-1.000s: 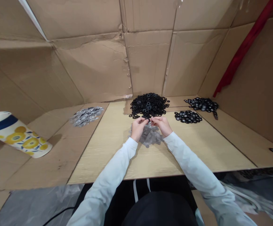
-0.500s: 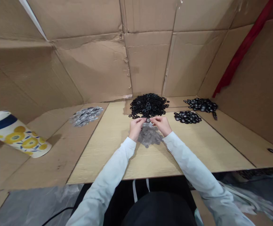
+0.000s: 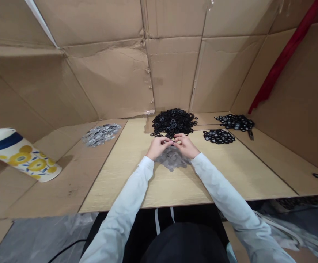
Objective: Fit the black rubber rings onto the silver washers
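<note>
My left hand [image 3: 157, 148] and my right hand [image 3: 184, 145] meet at the fingertips, both pinching a small black ring [image 3: 173, 143]. Its exact shape is hard to make out between the fingers. Just behind them lies a heap of black rubber rings [image 3: 173, 122]. A pile of grey metal discs [image 3: 172, 159] sits under and in front of my hands, partly hidden by them. To the right lie a smaller pile of black rings with silver centres [image 3: 218, 136] and a similar pile [image 3: 235, 122] farther back.
A heap of silver discs [image 3: 101, 134] lies on cardboard to the left. A tipped paper cup with yellow flowers [image 3: 19, 155] is at far left. Cardboard walls surround the pale wooden board [image 3: 230, 175]. A red strap [image 3: 282, 62] hangs at right; a lone black ring [image 3: 317, 175] lies there.
Both hands have drawn closer together and shifted slightly toward the black heap. The held piece now looks dark. The piles have not visibly moved.
</note>
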The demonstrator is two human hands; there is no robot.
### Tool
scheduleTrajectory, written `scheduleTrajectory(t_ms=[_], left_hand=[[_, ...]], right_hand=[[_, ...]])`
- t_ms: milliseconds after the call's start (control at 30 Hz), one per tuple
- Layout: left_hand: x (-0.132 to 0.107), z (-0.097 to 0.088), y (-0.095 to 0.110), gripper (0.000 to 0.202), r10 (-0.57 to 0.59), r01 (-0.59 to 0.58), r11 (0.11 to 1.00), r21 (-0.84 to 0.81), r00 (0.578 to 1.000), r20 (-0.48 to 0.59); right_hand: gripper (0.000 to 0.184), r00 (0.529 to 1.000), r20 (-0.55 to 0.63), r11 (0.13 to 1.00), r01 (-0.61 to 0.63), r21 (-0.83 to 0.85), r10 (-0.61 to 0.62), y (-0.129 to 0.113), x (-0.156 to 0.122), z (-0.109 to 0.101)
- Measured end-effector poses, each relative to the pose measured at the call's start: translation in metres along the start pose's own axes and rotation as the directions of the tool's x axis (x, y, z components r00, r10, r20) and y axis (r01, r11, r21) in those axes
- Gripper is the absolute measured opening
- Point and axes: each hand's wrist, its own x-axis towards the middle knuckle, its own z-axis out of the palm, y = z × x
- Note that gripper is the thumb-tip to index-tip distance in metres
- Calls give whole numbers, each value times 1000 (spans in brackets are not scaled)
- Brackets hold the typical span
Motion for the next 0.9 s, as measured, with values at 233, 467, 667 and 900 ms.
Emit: scheduleTrajectory(t_ms=[233, 467, 667, 900], left_hand=[[-4, 23, 1, 14, -154, 111, 974, -199, 964, -215], [-6, 37, -7, 13, -274, 156, 926, -344, 905, -326], [-10, 45, -8, 15, -296, 107, 875, -472, 890, -347], [-8, 25, 5, 18, -171, 106, 960, -258, 954, -247]], right_hand=[[8, 993, -115, 999, -10, -51, 4, 3, 1, 17], [9, 960, -156, 954, -193, 230, 232, -1, 0, 28], [16, 916, -105, 830, -297, 473, 388, -8, -4, 35], [12, 991, -113, 986, -54, 159, 72, -7, -1, 14]])
